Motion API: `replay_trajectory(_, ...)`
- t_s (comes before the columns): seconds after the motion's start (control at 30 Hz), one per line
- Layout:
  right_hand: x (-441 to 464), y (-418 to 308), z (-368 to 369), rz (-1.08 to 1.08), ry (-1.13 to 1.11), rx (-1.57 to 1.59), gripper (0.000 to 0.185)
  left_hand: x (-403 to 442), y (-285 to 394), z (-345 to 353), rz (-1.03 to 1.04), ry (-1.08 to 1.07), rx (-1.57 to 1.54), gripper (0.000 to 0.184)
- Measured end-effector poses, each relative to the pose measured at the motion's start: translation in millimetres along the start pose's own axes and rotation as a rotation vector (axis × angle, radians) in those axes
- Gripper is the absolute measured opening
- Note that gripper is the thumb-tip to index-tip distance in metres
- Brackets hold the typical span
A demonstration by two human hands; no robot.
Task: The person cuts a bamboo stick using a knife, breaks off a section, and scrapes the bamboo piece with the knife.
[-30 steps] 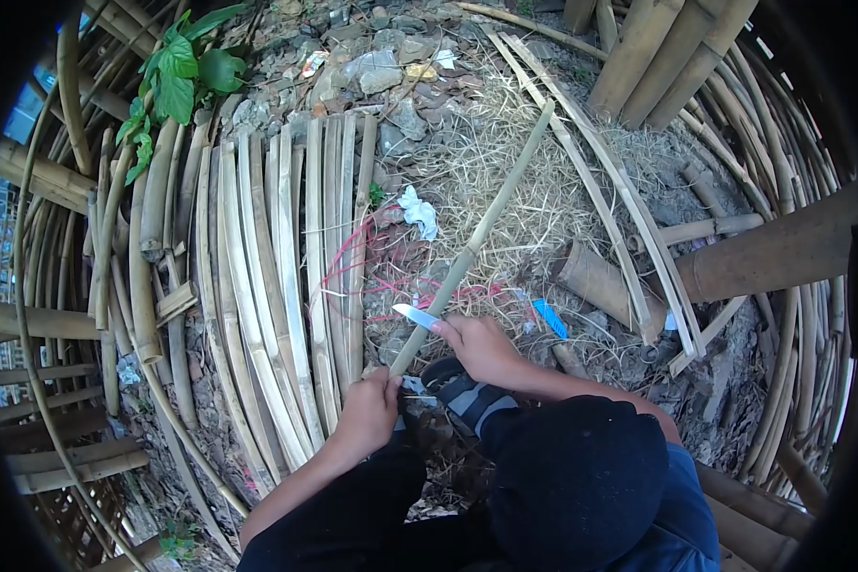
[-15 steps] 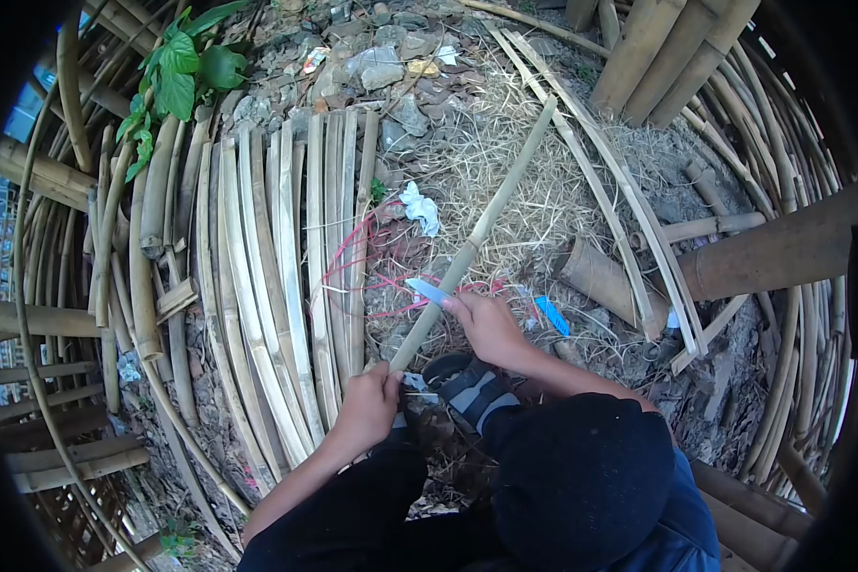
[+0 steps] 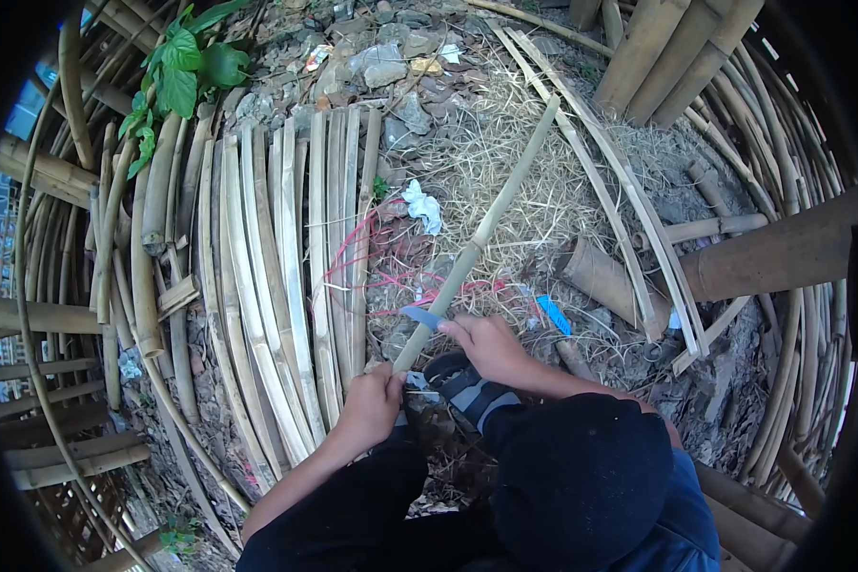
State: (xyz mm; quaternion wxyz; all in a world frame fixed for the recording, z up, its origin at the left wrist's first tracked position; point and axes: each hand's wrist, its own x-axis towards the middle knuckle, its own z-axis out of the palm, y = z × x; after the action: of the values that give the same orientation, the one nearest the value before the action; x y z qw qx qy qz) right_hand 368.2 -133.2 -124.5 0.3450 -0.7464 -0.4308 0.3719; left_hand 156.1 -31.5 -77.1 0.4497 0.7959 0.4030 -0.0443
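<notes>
My left hand (image 3: 372, 408) is closed around the near end of a bamboo strip (image 3: 481, 232), which slants up and away to the right over the straw. In my right hand (image 3: 486, 345) is a knife (image 3: 421, 316); its blade lies across the strip a short way above my left hand. The handle is hidden inside my fingers. Split bamboo slats (image 3: 281, 257) lie side by side on the ground just left of my left hand. Pink string (image 3: 353, 257) is tangled between those slats and the held strip.
Pale shavings (image 3: 534, 191) cover the ground ahead. Two long bamboo strips (image 3: 620, 181) and a thick bamboo piece (image 3: 601, 281) lie to the right. A blue wrapper (image 3: 553, 316), crumpled white paper (image 3: 422, 208) and stones (image 3: 381, 71) are scattered about. My sandalled foot (image 3: 472, 391) is close by.
My right hand and the knife have slid down the bamboo strip, nearer to my left hand. My left hand and the strip stay almost where they were.
</notes>
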Motion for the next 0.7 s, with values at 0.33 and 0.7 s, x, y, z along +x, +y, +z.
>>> replay_trajectory(0.33,2.6,-0.6,-13.7,0.059,-0.012,-0.037,0.044,7.1,-6.3,-3.4,-0.296,-0.254,-0.443,0.028)
replay_trajectory(0.7,-10.5,7.4,-1.3,-0.012,-0.049,-0.094,0.044,9.1,-1.1,-11.9,-0.421,-0.313,-0.601,0.029)
